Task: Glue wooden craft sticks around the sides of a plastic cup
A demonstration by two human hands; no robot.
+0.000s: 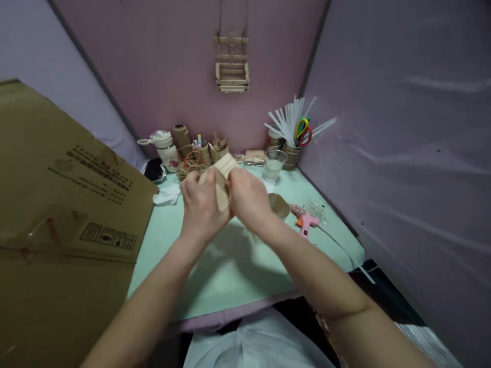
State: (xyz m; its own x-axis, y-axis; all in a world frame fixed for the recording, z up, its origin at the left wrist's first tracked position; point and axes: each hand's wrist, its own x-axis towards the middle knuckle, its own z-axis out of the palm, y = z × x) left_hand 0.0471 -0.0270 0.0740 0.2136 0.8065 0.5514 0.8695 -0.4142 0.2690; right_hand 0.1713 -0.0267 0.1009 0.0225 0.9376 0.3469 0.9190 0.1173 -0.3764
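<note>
Above a mint-green table (230, 271) walled in pink, a small panel of wooden sticks (222, 180) is pinched between the left hand (201, 207) and right hand (248, 199), judged light, stiff but fragile at its joints, best held by the edges.

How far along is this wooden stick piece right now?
Done: several sticks already form a flat panel. In hand: the left hand and right hand both grip that panel above the green table. Left: the pink glue gun lies unused to the right; how much remains can't be told.
</note>
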